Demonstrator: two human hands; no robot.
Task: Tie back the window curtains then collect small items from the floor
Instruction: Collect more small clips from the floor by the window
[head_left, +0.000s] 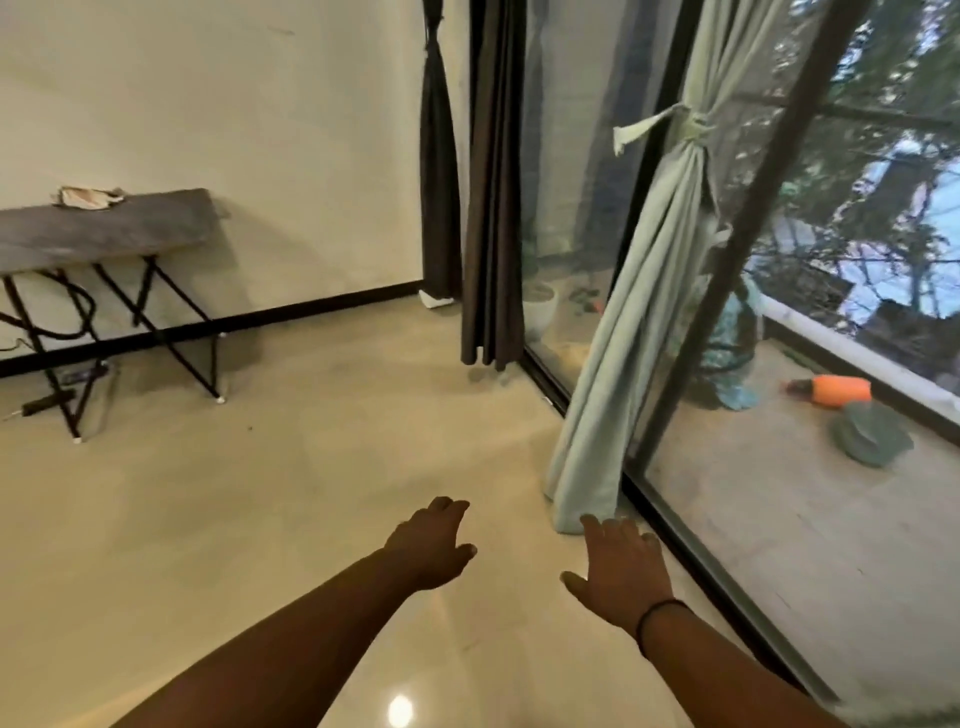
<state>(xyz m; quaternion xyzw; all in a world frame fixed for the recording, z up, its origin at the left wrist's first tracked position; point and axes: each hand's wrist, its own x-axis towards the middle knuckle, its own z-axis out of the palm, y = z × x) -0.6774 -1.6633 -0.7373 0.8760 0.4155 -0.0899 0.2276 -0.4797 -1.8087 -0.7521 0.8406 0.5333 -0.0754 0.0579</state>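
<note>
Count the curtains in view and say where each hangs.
3. A dark tied curtain in the wall corner, a dark loose curtain at the window's left edge, and a pale green tied curtain nearer the hands. More may hang outside the view.

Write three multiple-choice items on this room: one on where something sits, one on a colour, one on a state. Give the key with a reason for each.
1. Where does the crumpled cloth lie?
A. on the grey side table by the wall
B. on the floor beside the glass
C. over the person's arm

2. What colour is the curtain nearest the hands?
A. dark brown
B. pale green
C. red

3. In what state is that curtain?
A. spread across the glass
B. tied back round its middle
C. lying in a heap on the floor

Key:
1 A: the crumpled cloth rests on top of the side table against the wall.
2 B: the curtain above the right hand is pale green; the dark brown curtain hangs further off.
3 B: a tie band gathers it at mid height, while the left hand and right hand hold nothing.
</note>
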